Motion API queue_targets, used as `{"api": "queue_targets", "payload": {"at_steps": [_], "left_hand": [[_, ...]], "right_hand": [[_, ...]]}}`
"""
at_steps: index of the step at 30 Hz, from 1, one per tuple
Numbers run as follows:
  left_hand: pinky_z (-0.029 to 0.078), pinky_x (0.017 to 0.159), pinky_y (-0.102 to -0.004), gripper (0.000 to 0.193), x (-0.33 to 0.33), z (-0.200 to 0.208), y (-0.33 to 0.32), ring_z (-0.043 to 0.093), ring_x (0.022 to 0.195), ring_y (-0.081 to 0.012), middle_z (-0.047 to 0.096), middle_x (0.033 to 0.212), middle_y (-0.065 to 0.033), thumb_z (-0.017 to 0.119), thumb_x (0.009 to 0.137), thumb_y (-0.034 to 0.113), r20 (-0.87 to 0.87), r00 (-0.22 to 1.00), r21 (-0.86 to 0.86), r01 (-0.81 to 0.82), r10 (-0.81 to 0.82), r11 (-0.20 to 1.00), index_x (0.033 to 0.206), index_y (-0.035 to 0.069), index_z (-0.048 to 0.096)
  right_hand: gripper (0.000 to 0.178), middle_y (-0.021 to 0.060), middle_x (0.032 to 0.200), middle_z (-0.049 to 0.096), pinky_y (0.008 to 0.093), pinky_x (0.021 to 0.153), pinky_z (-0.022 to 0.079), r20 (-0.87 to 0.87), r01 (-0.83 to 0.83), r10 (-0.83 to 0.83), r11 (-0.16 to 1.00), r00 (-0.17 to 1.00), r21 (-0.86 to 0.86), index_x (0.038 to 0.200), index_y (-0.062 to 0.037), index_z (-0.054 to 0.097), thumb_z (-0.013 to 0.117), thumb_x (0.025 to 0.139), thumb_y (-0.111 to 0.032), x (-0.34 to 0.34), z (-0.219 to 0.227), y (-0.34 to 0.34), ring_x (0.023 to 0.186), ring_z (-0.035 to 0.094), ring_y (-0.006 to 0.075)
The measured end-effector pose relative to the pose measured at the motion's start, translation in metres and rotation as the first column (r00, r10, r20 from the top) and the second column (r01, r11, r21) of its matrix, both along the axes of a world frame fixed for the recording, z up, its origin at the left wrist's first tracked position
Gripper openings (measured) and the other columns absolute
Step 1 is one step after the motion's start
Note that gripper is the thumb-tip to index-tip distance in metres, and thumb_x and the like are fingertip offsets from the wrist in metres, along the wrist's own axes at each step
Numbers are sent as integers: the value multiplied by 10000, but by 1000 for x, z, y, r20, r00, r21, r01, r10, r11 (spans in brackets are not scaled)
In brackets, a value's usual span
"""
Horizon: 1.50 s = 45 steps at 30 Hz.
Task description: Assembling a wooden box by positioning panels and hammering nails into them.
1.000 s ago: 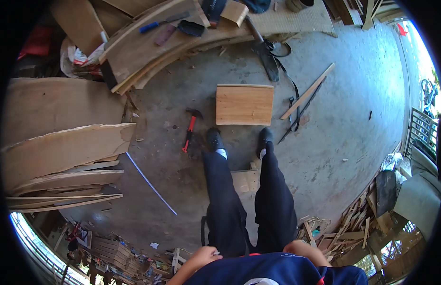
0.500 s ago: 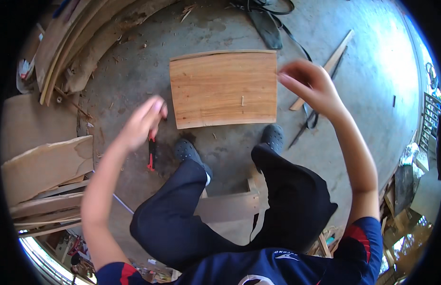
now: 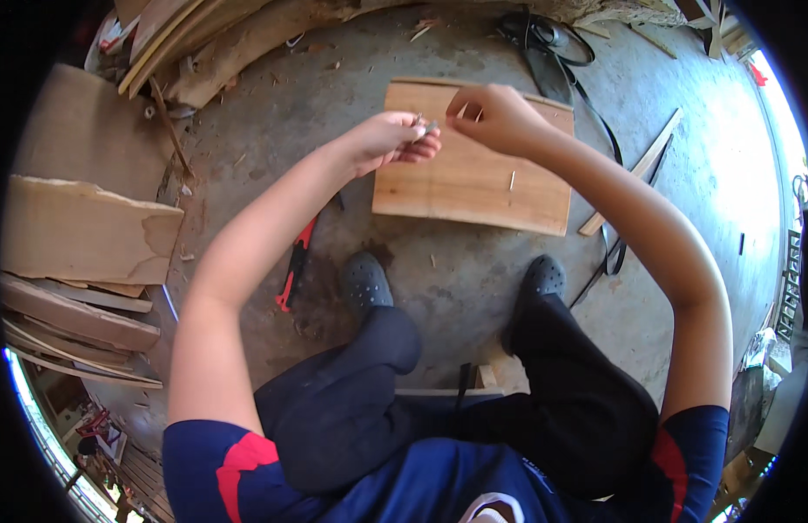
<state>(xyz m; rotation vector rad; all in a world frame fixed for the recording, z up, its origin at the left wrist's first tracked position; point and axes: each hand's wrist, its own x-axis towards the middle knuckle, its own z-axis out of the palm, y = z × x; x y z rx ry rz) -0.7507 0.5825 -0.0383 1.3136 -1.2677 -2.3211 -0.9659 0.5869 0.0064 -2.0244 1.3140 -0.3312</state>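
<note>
Left hand (image 3: 391,142) grasps small metal pieces (image 3: 430,128) above a wooden panel (image 3: 447,187); right hand (image 3: 500,119), just beside, curled, contents unclear. Apparently picking out 1 piece, calling for a fine pinch.

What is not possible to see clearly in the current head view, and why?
Head view:
Small pieces in the left hand: too small, partly covered by its grip.
Wooden panel: partly hidden by the right hand.
Red tool: partly hidden by the left forearm.
Wood slabs: ends cut off by image edge.
</note>
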Motion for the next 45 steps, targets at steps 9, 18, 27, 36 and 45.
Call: {"api": "queue_targets", "payload": {"at_steps": [9, 18, 27, 36, 45], "left_hand": [[538, 718, -244, 218, -37, 96, 53, 657, 830, -109, 679, 951, -72, 536, 963, 188, 107, 991, -267, -50, 81, 962, 1056, 11, 622], [538, 854, -280, 309, -30, 94, 61, 631, 1003, -172, 609, 1126, -104, 466, 997, 204, -194, 942, 43, -272, 275, 961, 1182, -35, 531], [489, 949, -315, 387, -22, 110, 70, 568, 1125, -188, 551, 1248, -112, 385, 1024, 242, -314, 908, 139, -245, 277, 960, 1268, -41, 486], [529, 784, -247, 318, 0, 112, 62, 650, 870, -122, 682, 1009, -90, 570, 955, 250, 201, 938, -464, -164, 284, 870, 1081, -32, 647], [523, 775, -224, 246, 10, 100, 77, 662, 825, -124, 684, 982, -71, 648, 904, 174, 7, 912, -442, -366, 411, 819, 1053, -21, 667]], "right_hand": [[284, 68, 896, 660, 286, 634, 489, 267, 486, -725, 643, 634, 591, 1021, -9, 643, 638, 854, -238, 14, 121, 24, 731, 613, 154], [308, 50, 891, 655, 231, 673, 485, 533, 506, -826, 545, 184, 669, 1042, 8, 652, 720, 845, -219, 30, 54, 99, 761, 612, 109], [270, 89, 929, 688, 222, 732, 499, 575, 524, -750, 650, 326, 551, 1044, 45, 648, 728, 826, -93, 21, 42, 106, 843, 645, 129], [220, 64, 787, 691, 235, 633, 498, 526, 604, -699, 702, 484, 378, 943, 5, 695, 755, 768, -114, 25, 44, 100, 687, 619, 84], [182, 55, 694, 667, 239, 583, 465, 497, 660, -650, 727, 575, 188, 871, -4, 716, 721, 799, -170, 36, 36, 117, 599, 563, 73]]}}
